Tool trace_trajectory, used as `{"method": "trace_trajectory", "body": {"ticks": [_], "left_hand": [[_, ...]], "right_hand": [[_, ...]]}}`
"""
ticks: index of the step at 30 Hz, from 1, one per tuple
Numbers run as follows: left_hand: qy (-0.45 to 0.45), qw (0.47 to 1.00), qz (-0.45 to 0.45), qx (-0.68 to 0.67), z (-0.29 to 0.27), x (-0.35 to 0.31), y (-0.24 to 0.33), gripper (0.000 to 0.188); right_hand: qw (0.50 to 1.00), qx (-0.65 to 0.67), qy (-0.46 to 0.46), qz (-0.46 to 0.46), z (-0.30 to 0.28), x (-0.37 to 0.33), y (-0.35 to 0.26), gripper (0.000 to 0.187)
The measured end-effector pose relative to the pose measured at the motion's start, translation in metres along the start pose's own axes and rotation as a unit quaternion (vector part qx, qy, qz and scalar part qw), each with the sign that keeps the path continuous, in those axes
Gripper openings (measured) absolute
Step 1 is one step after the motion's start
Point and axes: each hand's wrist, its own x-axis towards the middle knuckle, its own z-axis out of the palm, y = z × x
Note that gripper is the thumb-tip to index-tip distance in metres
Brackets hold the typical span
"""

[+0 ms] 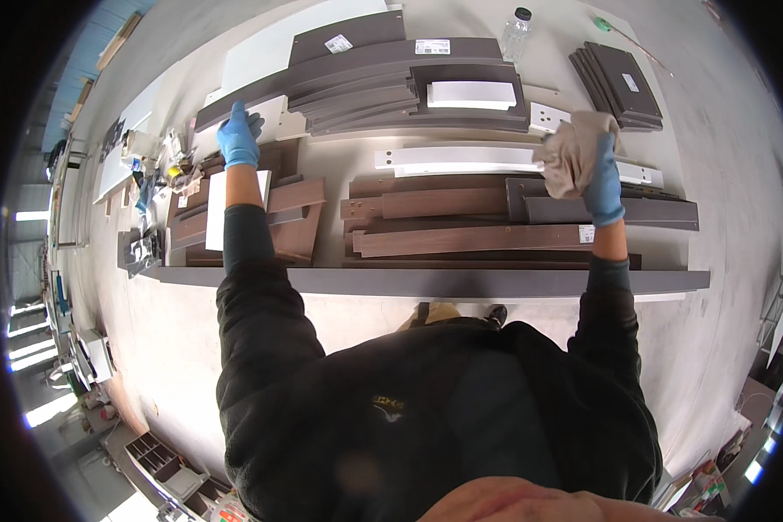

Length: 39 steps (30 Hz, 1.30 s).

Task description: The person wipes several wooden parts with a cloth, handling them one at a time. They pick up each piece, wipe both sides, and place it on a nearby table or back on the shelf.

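Observation:
My right hand (605,187), in a blue glove, is closed on a crumpled beige cloth (571,157). The cloth hangs over the right end of the white strips (461,158). Far to the left, my left hand (239,139), gloved in blue too, reaches over the left part of a long dark grey board (322,71). Its fingers are spread and hold nothing that I can see; whether they touch the board I cannot tell. Below that wrist lies a small white panel (226,209) on brown boards (300,230).
A long grey board (435,282) runs along the table's near edge. Brown boards (470,241) are stacked behind it. Dark panels (622,83) lie at the far right, near a clear bottle with a black cap (515,36). Plastic bags and small items (161,165) clutter the left side.

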Motion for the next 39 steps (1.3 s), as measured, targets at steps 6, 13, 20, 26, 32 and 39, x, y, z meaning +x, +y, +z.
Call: {"method": "trace_trajectory", "body": {"ticks": [6,13,20,26,32,39], "left_hand": [[0.048,0.975,-0.189,-0.105,0.006,0.042,-0.032,0.098],[0.098,0.976,0.071,-0.182,0.063,-0.049,0.027,0.067],[-0.459,0.849,0.235,-0.116,0.175,-0.344,0.024,0.047],[-0.719,0.579,0.385,-0.004,0.225,-0.479,0.049,0.064],[-0.782,0.608,0.120,0.071,0.246,-0.590,0.016,0.029],[-0.844,0.499,0.175,0.087,0.278,-0.674,0.061,0.026]], "right_hand": [[1.000,0.013,0.026,0.011,-0.001,-0.062,-0.008,0.065],[0.997,-0.037,0.057,-0.040,0.022,-0.100,-0.003,0.066],[0.954,-0.252,0.057,-0.148,0.008,-0.146,-0.005,0.049],[0.818,-0.541,-0.011,-0.194,0.002,-0.224,-0.043,0.036],[0.694,-0.682,0.192,-0.131,-0.014,-0.316,-0.066,0.048],[0.837,-0.463,0.276,0.096,-0.124,-0.453,-0.061,0.111]]}}
